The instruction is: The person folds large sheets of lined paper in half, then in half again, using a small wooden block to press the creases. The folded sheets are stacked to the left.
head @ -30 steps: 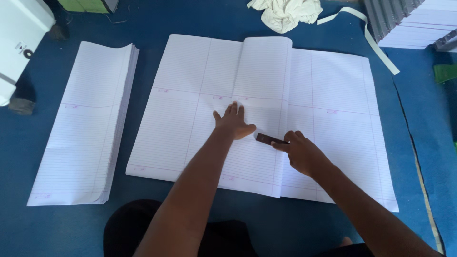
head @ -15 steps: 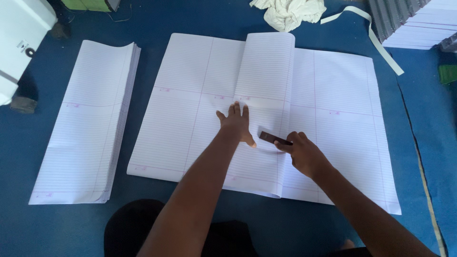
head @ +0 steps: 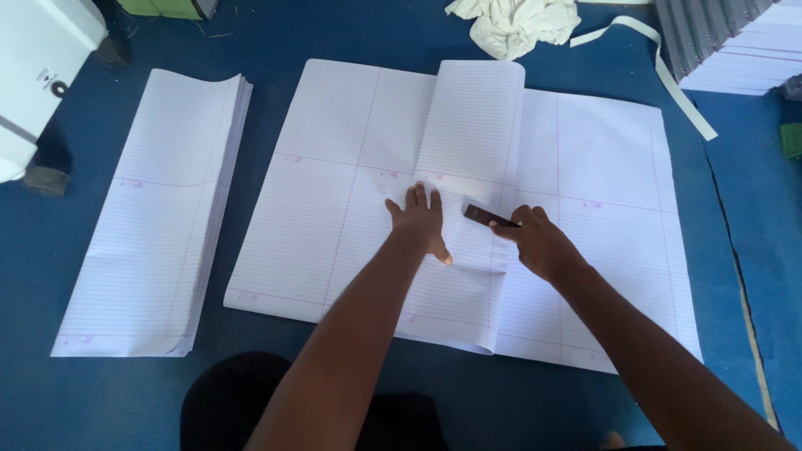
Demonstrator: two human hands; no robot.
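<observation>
A large stack of white ruled paper sheets [head: 601, 184] lies spread on a blue surface. Its top sheet [head: 468, 167] is folded over toward the left, forming a long narrow panel with a crease along its right side. My left hand [head: 418, 219] presses flat on this folded panel, fingers spread. Just right of it, my right hand [head: 535, 242] grips a small dark flat stick [head: 486, 216], whose tip rests on the paper near the crease.
A pile of folded ruled sheets [head: 159, 217] lies to the left. A white machine [head: 33, 75] stands at the far left, a crumpled white cloth [head: 518, 25] and a paper strip [head: 668, 75] at the top, stacked paper [head: 735, 42] at top right.
Both hands have slid a little farther up the folded sheet, the dark stick moving along with the right hand near the crease.
</observation>
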